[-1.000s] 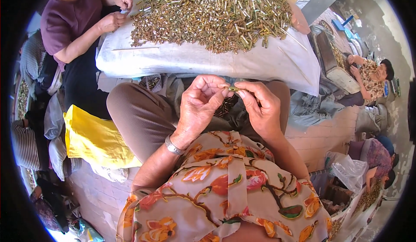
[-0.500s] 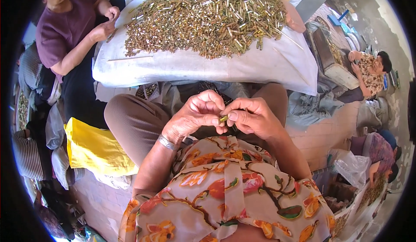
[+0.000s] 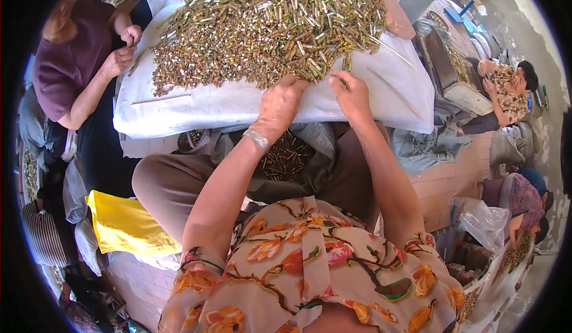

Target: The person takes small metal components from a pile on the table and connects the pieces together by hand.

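A large heap of small brass-coloured metal tubes lies on a white sheet over a table. My left hand reaches to the near edge of the heap, fingers curled among the pieces. My right hand is beside it, fingertips touching pieces at the heap's edge. What either hand grips is hidden. More of the same pieces lie in a dark cloth on my lap. A silver bracelet is on my left wrist.
A person in a purple top works at the left end of the table, hands at the heap. Another person in a patterned shirt sits at the right beside a box. A yellow bag lies at my left, a clear plastic bag at my right.
Both hands were together over my lap, pinching a small piece between them. They have since moved forward and apart to the near edge of the heap.
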A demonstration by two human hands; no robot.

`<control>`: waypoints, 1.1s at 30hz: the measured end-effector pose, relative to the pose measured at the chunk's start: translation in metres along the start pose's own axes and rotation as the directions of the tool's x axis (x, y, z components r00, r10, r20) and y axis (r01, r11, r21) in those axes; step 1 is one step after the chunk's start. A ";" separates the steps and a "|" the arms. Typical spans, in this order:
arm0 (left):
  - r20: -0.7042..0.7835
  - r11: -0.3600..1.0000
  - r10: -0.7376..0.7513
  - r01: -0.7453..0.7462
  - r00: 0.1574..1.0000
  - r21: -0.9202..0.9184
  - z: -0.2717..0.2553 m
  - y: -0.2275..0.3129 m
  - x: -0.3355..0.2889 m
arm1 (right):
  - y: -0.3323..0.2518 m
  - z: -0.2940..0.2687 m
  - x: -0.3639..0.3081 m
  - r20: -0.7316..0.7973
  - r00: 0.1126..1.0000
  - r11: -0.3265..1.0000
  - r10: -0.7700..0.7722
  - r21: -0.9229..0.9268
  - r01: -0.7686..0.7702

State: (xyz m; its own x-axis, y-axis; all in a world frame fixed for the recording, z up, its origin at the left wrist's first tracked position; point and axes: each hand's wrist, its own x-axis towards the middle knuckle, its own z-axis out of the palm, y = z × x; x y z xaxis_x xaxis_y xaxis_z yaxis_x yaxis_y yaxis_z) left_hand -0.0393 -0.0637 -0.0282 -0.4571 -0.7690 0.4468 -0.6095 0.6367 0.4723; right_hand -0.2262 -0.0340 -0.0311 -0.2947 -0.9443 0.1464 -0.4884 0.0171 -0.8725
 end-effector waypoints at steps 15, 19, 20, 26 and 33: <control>0.022 0.890 -0.257 0.245 0.966 -0.385 -0.009 0.005 -0.030 | 0.005 0.000 0.002 -0.046 0.998 0.977 0.036 0.211 -0.025; 0.283 0.176 -0.475 0.405 0.833 -0.897 -0.041 0.023 -0.066 | -0.061 -0.008 -0.063 0.223 0.956 0.834 0.191 0.476 -0.277; 0.300 0.117 -0.452 0.390 0.840 -0.913 -0.052 0.031 -0.073 | -0.072 -0.011 -0.079 0.225 0.955 0.834 0.193 0.475 -0.281; 0.225 0.014 -0.418 0.254 0.880 -0.967 -0.082 0.054 -0.106 | -0.101 -0.007 -0.136 0.170 0.983 0.896 -0.068 0.444 -0.015; 0.151 0.047 -0.445 0.191 0.883 -0.980 -0.095 0.070 -0.121 | -0.110 0.000 -0.153 0.144 0.962 0.919 -0.233 0.356 0.169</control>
State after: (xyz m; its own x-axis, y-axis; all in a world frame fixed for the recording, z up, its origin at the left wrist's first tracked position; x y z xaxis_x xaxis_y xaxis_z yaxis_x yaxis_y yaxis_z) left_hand 0.0349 0.0788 0.0230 -0.2296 -0.9708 0.0696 0.5189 -0.0616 0.8526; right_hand -0.1272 0.1090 0.0428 -0.0509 -0.9596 0.2769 -0.2060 -0.2612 -0.9431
